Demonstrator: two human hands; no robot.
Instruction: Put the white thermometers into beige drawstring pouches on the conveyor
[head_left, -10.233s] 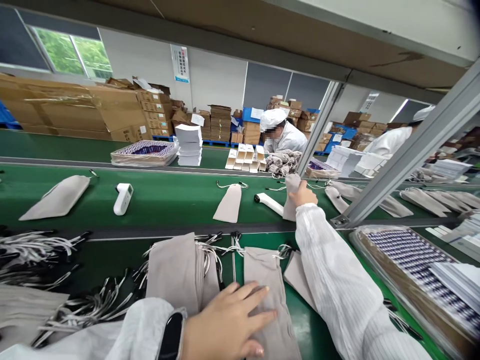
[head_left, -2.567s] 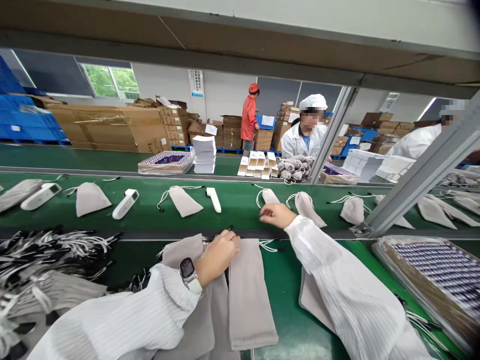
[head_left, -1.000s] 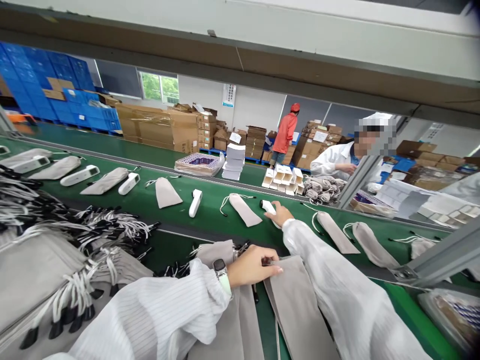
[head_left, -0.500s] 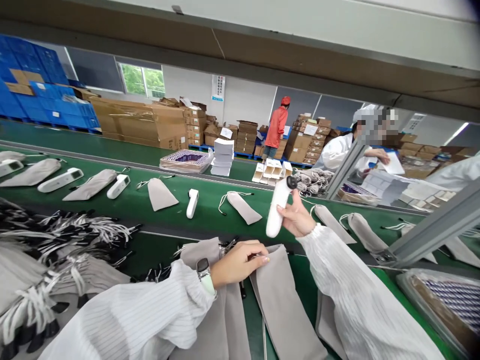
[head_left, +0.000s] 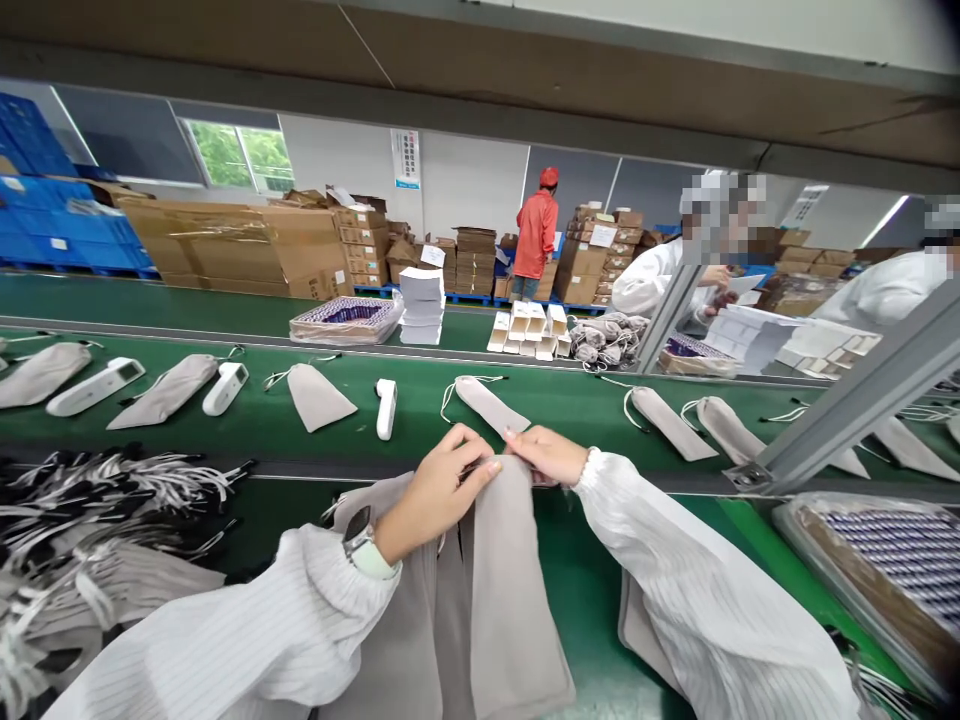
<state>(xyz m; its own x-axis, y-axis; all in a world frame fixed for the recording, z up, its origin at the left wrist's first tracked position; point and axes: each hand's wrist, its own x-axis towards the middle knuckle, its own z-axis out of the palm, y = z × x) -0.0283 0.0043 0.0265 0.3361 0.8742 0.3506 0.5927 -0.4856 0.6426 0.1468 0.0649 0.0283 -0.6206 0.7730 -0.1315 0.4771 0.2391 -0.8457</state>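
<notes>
My left hand [head_left: 436,488] pinches the top edge of a grey drawstring pouch [head_left: 516,600], which hangs down over the near edge of the bench. On the right side of the same opening, my right hand [head_left: 549,456] is closed on the fabric. The white handheld device that was in it no longer shows; whether it is inside the pouch is hidden. Behind the left wrist lie more grey pouches [head_left: 401,640]. Just beyond my hands, a filled-looking pouch [head_left: 487,403] and a white thermometer-like device [head_left: 386,410] rest on the green belt [head_left: 409,455].
Piled pouches with white cords [head_left: 150,590] cover the left side. A plastic-wrapped tray [head_left: 892,560] sits at the right, beside a slanted metal post [head_left: 847,400]. A shelf [head_left: 480,110] crosses overhead. Across the belt are white boxes [head_left: 529,330] and co-workers in white sleeves.
My right hand has come down and left to the pouch opening, and the white device has gone from sight. My left hand and the pouch have shifted slightly left and up.
</notes>
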